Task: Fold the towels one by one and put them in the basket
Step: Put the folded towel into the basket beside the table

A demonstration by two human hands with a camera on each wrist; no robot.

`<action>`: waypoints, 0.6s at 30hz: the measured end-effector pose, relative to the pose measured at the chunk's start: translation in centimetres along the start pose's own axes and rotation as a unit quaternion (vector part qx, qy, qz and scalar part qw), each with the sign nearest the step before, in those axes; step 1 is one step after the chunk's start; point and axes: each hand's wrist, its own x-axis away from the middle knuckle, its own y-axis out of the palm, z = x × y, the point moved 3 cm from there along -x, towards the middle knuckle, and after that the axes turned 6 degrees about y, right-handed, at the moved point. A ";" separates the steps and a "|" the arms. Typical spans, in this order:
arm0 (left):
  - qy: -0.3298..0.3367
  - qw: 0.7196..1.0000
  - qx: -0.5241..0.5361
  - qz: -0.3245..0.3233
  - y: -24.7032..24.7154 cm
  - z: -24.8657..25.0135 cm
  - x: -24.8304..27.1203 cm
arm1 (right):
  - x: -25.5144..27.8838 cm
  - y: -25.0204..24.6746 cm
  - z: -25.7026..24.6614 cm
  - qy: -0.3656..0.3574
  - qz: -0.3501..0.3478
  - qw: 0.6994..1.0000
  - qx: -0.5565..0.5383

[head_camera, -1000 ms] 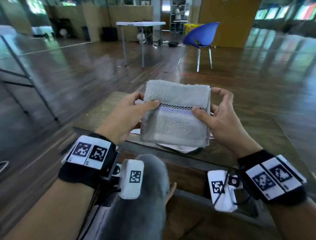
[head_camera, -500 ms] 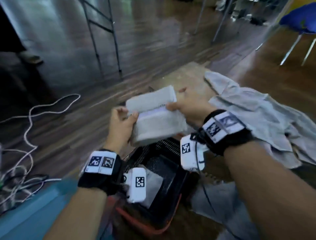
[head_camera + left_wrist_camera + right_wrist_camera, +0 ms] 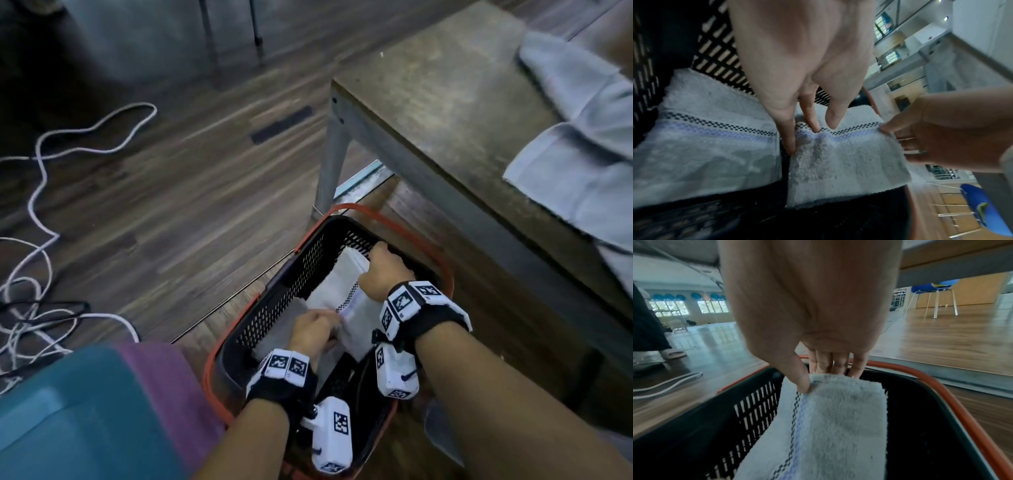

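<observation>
your two hands are down inside the black mesh basket (image 3: 298, 274) with the orange rim, which sits on the wooden floor (image 3: 178, 192) just beside the leg of the brown surface (image 3: 452, 102). between them you hold the folded white towel (image 3: 337, 291), the one with the black checkered line and pale blue stripe. your left hand (image 3: 313, 330) grasps its near edge: in the left wrist view the thumb and fingers (image 3: 809, 116) pinch the towel (image 3: 840, 162) right at the checkered line, bunching the cloth there. your right hand (image 3: 385, 270) grasps the far edge: in the right wrist view the thumb presses the top face near the corner while the other fingers (image 3: 838, 363) curl behind the fold of the towel (image 3: 830, 426). the towel lies tilted within the basket's walls, its far end close to the basket's far wall; whether it touches the bottom you cannot tell. another folded towel (image 3: 705, 138) with the same stripe pattern lies in the basket just beside it, on the left in the left wrist view. on the surface to your right, grey unfolded towels (image 3: 579, 144) lie heaped, well apart from the basket. white cables (image 3: 37, 212) trail over the floor to your left.
</observation>
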 end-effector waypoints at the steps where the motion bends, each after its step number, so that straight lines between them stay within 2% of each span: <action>1: -0.010 1.000 -0.008 0.004 0.4 -0.1 -0.9 | -0.9 0.2 0.1 -0.004 0.000 1.000 0.007; 8: -0.036 0.998 -0.042 0.030 0.6 -0.8 -6.6 | -5.4 1.6 1.9 -0.029 -0.041 0.997 -0.058; 11: -0.042 0.997 -0.039 0.061 0.3 -1.4 -7.5 | -6.0 2.4 3.2 -0.023 -0.054 0.995 -0.075; 15: -0.042 0.997 -0.030 0.064 0.4 -1.5 -7.4 | -5.5 2.6 4.2 -0.016 -0.059 0.996 -0.068; 18: -0.031 0.995 -0.062 0.067 0.6 -1.2 -6.4 | -4.6 1.9 4.1 -0.029 -0.063 0.996 -0.050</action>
